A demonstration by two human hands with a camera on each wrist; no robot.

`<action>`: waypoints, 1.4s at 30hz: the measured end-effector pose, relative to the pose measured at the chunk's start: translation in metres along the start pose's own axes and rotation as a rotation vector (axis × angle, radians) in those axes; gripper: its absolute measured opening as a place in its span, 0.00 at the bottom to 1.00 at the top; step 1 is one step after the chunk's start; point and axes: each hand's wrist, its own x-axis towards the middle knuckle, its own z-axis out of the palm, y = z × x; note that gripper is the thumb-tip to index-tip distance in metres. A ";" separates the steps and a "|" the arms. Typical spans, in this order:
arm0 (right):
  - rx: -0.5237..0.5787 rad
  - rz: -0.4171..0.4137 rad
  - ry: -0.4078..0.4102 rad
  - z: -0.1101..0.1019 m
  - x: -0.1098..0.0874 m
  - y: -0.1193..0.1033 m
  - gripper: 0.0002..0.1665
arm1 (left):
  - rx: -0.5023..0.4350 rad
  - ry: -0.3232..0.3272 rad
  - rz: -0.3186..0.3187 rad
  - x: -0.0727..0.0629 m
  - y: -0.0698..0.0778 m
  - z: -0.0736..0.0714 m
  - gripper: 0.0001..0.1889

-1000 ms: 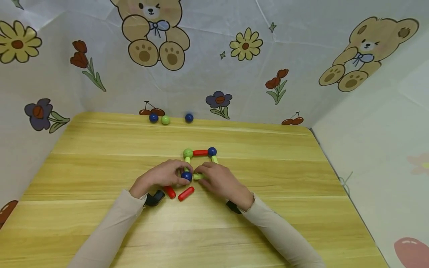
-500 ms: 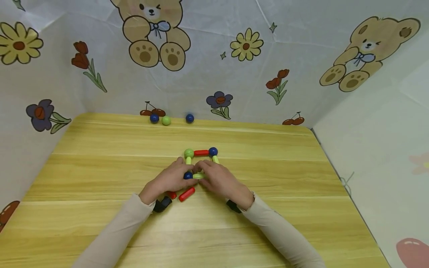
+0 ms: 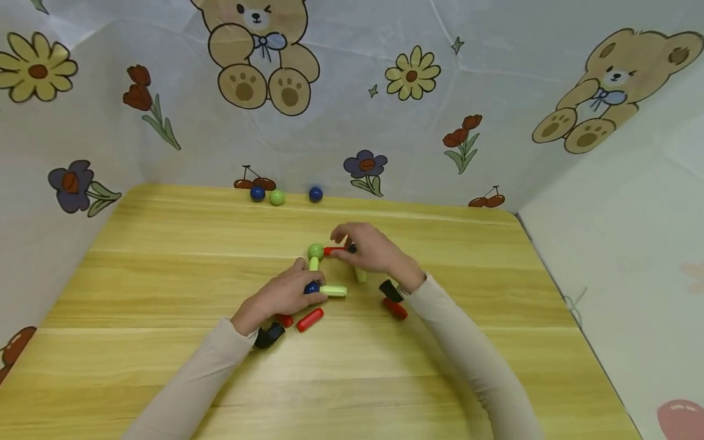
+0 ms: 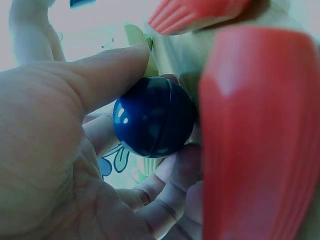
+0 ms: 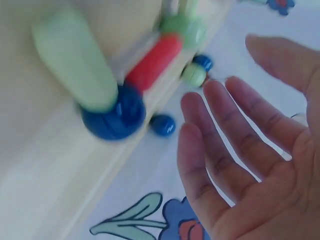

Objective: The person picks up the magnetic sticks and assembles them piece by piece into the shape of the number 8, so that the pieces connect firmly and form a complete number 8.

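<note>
My left hand (image 3: 280, 298) grips a dark blue ball (image 4: 155, 117) between thumb and fingers at the near left corner of a magnetic rod-and-ball shape. A light green rod (image 3: 333, 291) reaches right from this ball, its right end free. Another light green rod (image 3: 314, 264) runs back to a green ball (image 3: 316, 252), and a red rod (image 5: 155, 62) joins that to a second blue ball (image 5: 115, 112). From the second ball a light green rod (image 5: 75, 60) points toward the person. Over that far right corner hovers my right hand (image 3: 370, 247), fingers spread and holding nothing.
Loose red rods lie nearby: one rod (image 3: 310, 319) in front, one rod (image 3: 395, 308) by the right wrist, another rod (image 3: 285, 319) beside the left. Two blue balls and a green ball (image 3: 277, 197) sit along the table's back edge by the patterned cloth.
The left hand brought the blue ball against the light green rod's end. My right hand then let go of that rod and moved back to the far right corner, uncovering a red rod.
</note>
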 end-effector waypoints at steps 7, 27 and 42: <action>-0.064 0.091 0.024 -0.010 0.062 0.023 0.26 | -0.003 -0.004 0.004 0.001 -0.002 -0.001 0.11; -0.240 0.210 -0.178 -0.007 0.143 0.029 0.30 | -0.010 -0.004 -0.033 0.002 -0.003 -0.001 0.11; -0.212 0.133 -0.181 -0.010 0.110 0.038 0.18 | -0.016 0.006 -0.029 0.001 -0.003 0.000 0.11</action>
